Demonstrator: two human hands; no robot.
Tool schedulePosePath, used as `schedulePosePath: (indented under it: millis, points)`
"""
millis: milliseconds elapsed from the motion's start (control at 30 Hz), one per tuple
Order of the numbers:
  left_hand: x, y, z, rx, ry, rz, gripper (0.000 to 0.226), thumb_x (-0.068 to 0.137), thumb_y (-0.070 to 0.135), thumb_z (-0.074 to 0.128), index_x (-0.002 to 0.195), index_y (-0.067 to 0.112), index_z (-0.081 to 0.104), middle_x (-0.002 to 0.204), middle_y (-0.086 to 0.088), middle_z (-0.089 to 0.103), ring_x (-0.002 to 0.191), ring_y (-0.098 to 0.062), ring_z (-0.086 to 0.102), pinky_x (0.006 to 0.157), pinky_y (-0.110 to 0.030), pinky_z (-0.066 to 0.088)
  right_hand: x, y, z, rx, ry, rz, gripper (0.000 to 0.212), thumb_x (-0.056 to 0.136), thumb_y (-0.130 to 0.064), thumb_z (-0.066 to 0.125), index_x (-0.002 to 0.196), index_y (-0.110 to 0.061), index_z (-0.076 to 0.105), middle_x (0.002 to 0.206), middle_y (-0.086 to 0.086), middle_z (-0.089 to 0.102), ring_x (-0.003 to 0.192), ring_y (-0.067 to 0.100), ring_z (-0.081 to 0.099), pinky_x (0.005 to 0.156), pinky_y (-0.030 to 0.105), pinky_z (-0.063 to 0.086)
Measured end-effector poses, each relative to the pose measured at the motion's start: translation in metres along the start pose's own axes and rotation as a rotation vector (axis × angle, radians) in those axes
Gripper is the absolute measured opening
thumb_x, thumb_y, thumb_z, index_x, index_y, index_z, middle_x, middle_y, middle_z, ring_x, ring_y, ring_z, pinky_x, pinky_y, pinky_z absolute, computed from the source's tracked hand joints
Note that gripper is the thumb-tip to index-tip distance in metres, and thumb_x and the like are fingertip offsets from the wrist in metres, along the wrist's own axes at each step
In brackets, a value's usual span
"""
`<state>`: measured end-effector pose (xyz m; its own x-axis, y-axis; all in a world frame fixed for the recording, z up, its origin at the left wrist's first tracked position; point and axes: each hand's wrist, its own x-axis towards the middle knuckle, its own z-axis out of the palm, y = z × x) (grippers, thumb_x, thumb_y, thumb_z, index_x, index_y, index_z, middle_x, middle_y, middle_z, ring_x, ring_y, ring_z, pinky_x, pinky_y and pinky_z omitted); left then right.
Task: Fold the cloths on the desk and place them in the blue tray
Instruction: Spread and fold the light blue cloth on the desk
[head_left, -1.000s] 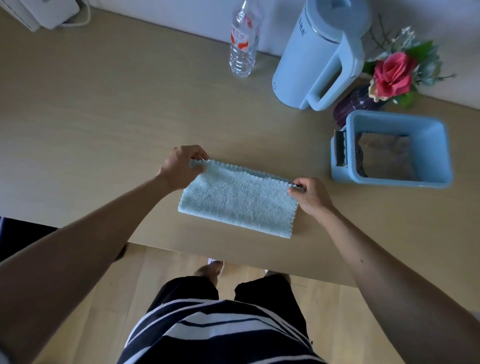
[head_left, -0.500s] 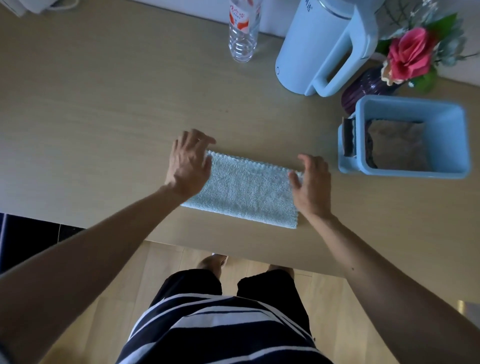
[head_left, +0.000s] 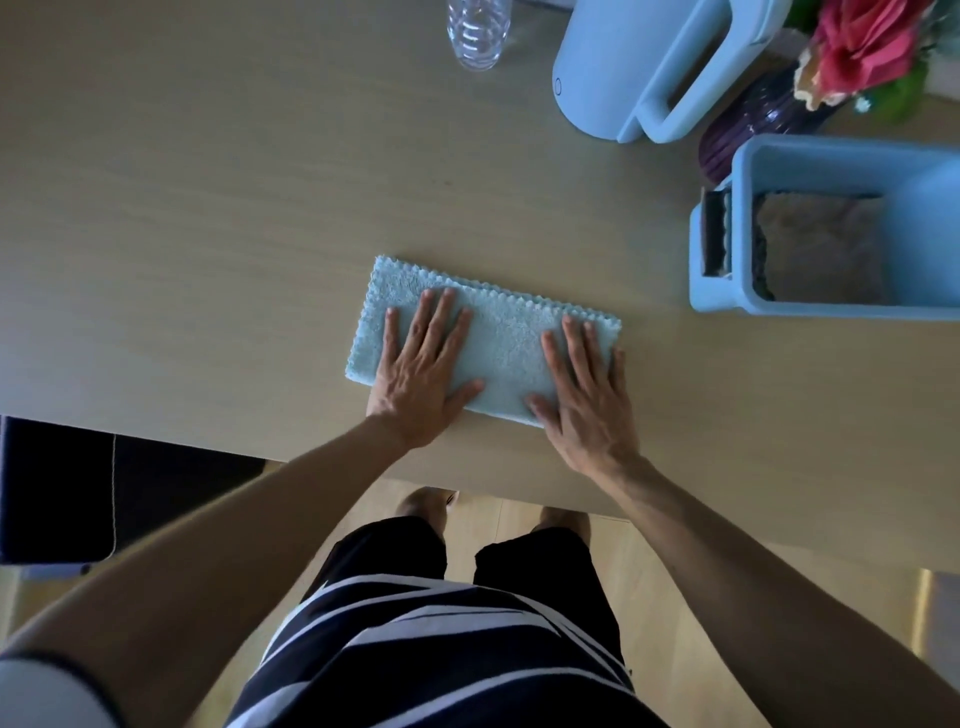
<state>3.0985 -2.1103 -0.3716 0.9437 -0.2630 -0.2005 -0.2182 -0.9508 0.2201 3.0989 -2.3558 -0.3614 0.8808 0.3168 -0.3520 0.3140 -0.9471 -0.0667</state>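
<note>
Plainly, the first risk sits at the left, where the left hand (head_left: 421, 374) lies palm down on the left half of the pale blue fluffy rectangular cloth (head_left: 498, 338), its fingers (head_left: 441, 317) straight and a little spread. The cloth lies as a long folded strip on the light wooden bench (head_left: 208, 234), close to the near edge, with its scalloped hems along the far side. A flat palm that pushes sideways instead of straight down would probably drag the top layer over the lower one and leave the hems out of line.

On the right end of the cloth rests the right hand (head_left: 587, 395), also palm down, fingers (head_left: 574, 343) straight and close together, the outermost one at the cloth's right edge. A pull toward the body from either hand could draw the strip over the bench's near edge. The pile looks springy, so the fold may also open once the pressure is lifted.

Farther right, the tall pale blue plastic jug (head_left: 623, 67) and the dark purple ribbed vase (head_left: 748, 124) stand just beyond the blue plastic tray (head_left: 810, 307). A careless reach could knock them. The tray already holds a grey-brown folded cloth (head_left: 821, 244), and the strip looks too long to fit without another fold.
</note>
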Motion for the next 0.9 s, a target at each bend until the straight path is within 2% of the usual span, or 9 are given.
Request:
schedulePosePath:
  millis: [200,300,400,500,567,667,733,833,900]
  points:
    - [0.056,-0.037,-0.021,0.215,-0.03,0.329,0.088,0.092,0.07,0.034,0.159,0.019,0.011,0.167,-0.009,0.008,0.154,-0.032,0.008,0.121,-0.062,0.009,-0.033,-0.008,-0.009,0.044,-0.019,0.082,0.085,0.095,-0.066,0.032,0.16,-0.017,0.007,0.168,0.014,-0.001,0.155,0.034,0.002,0.125,0.054,0.01]
    - [0.077,-0.039,-0.039,0.387,-0.006,0.4,0.089,0.091,0.067,0.038,0.159,0.017,0.01,0.167,-0.011,0.005,0.154,-0.034,0.004,0.121,-0.061,0.007,-0.045,-0.034,-0.026,0.015,-0.08,0.08,0.088,0.091,-0.066,0.04,0.158,-0.013,0.02,0.162,0.024,0.02,0.148,0.039,0.026,0.12,0.051,0.026]
    - [0.076,-0.022,-0.051,0.427,0.06,0.373,0.085,0.089,0.052,0.055,0.156,0.012,0.021,0.166,-0.016,0.011,0.153,-0.037,0.009,0.122,-0.06,0.009,-0.043,-0.053,-0.042,0.029,-0.048,-0.087,0.07,0.086,-0.054,0.057,0.143,-0.015,0.044,0.133,0.011,0.05,0.117,0.027,0.054,0.103,0.041,0.041]
    - [0.052,-0.012,-0.042,0.308,0.099,0.504,0.059,0.087,0.025,0.067,0.141,0.011,0.049,0.156,-0.019,0.037,0.146,-0.038,0.033,0.12,-0.054,0.024,-0.029,-0.05,-0.043,0.052,-0.025,-0.286,0.055,0.076,-0.028,0.074,0.127,-0.017,0.058,0.125,0.006,0.053,0.114,0.025,0.055,0.1,0.039,0.044]
    - [0.026,-0.013,-0.033,0.212,0.051,0.58,0.046,0.088,0.034,0.067,0.129,0.016,0.057,0.147,-0.015,0.049,0.137,-0.034,0.045,0.113,-0.047,0.038,-0.017,-0.039,-0.04,0.049,-0.037,-0.338,0.062,0.068,-0.019,0.08,0.126,-0.019,0.058,0.132,0.009,0.052,0.12,0.027,0.053,0.102,0.041,0.044]
    - [-0.003,-0.023,-0.023,0.115,-0.037,0.612,0.05,0.09,0.048,0.061,0.131,0.02,0.054,0.147,-0.01,0.048,0.14,-0.028,0.042,0.113,-0.042,0.039,-0.005,-0.027,-0.037,0.019,-0.071,-0.372,0.063,0.068,-0.028,0.083,0.126,-0.023,0.059,0.136,0.006,0.052,0.122,0.025,0.052,0.105,0.04,0.042]
    - [-0.011,-0.028,-0.022,0.069,-0.065,0.603,0.062,0.089,0.057,0.054,0.137,0.019,0.05,0.152,-0.01,0.043,0.145,-0.027,0.035,0.119,-0.041,0.031,-0.002,-0.026,-0.034,0.003,-0.019,-0.379,0.048,0.074,-0.024,0.077,0.12,-0.024,0.064,0.131,0.002,0.055,0.119,0.022,0.053,0.104,0.038,0.042]
    - [-0.013,-0.033,-0.025,0.043,-0.187,0.584,0.1,0.071,0.085,0.049,0.145,0.018,0.044,0.158,-0.01,0.033,0.151,-0.026,0.023,0.124,-0.041,0.021,0.003,-0.032,-0.033,0.069,0.071,-0.34,0.023,0.081,-0.02,0.064,0.104,-0.022,0.067,0.115,-0.002,0.058,0.107,0.021,0.057,0.094,0.035,0.042]
    - [-0.014,-0.035,-0.029,0.071,-0.244,0.58,0.111,0.063,0.088,0.053,0.148,0.019,0.039,0.161,-0.007,0.029,0.153,-0.025,0.018,0.124,-0.041,0.019,0.008,-0.036,-0.037,0.184,0.063,-0.271,0.018,0.083,-0.023,0.059,0.1,-0.018,0.064,0.106,-0.001,0.058,0.1,0.022,0.058,0.089,0.036,0.044]
